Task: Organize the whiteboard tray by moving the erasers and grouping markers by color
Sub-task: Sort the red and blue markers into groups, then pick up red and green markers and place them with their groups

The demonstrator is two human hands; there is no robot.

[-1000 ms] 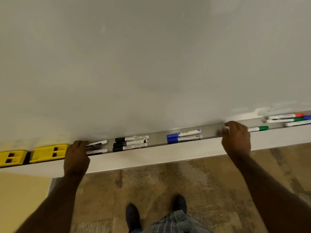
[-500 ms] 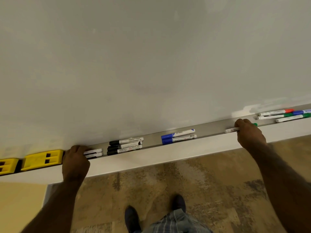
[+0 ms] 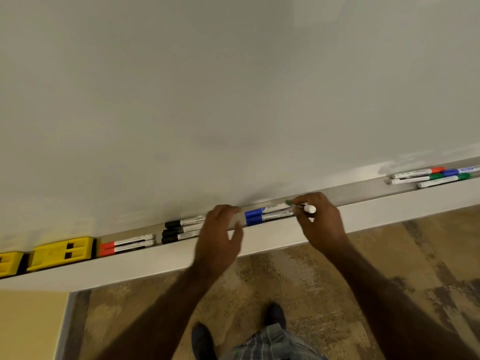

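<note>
Along the whiteboard tray (image 3: 363,193) lie two yellow erasers (image 3: 61,252) at the far left, then two red markers (image 3: 126,245), three black markers (image 3: 179,231) and two blue markers (image 3: 265,213). My right hand (image 3: 320,222) is shut on a green marker (image 3: 301,206), held over the right ends of the blue ones. My left hand (image 3: 220,237) hovers open between the black and blue groups, covering the black markers' right ends. A mixed bunch of red, green and blue markers (image 3: 431,175) lies at the far right.
The whiteboard (image 3: 233,87) fills the upper view. The tray's white front face (image 3: 389,206) runs below it. Under it are patterned carpet (image 3: 324,281), a yellow wall part (image 3: 28,326) at lower left, and my shoes (image 3: 275,314).
My right hand took the green marker and carried it left to the blue markers. My left hand left the red markers, uncovering them, and moved right to beside the blue group.
</note>
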